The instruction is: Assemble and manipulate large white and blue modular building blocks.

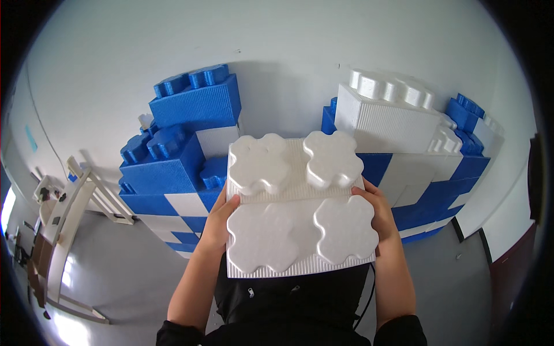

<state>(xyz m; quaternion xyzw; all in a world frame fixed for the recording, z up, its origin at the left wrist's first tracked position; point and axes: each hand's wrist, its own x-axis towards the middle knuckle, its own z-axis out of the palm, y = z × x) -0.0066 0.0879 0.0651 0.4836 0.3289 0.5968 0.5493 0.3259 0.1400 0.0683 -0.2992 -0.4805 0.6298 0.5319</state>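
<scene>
A large white foam building block (300, 199) is held up in front of my body, its several lobed studs facing me. On its left edge lies my left hand (218, 222), thumb on the near face and fingers wrapped behind, out of sight. The opposite edge is gripped by my right hand (378, 210), the thumb beside a stud and the other fingers mostly hidden. Beyond the held block rises a stacked wall of blue and white blocks. Its left part is topped by a blue block (196, 104), its right part by a white block (386, 118).
At the far left a pale wooden table (63, 230) carries small items I cannot make out. Grey floor (127, 277) shows on both sides of me. A white wall (283, 69) stands behind the stack, and a dark red panel (513, 271) sits at the right edge.
</scene>
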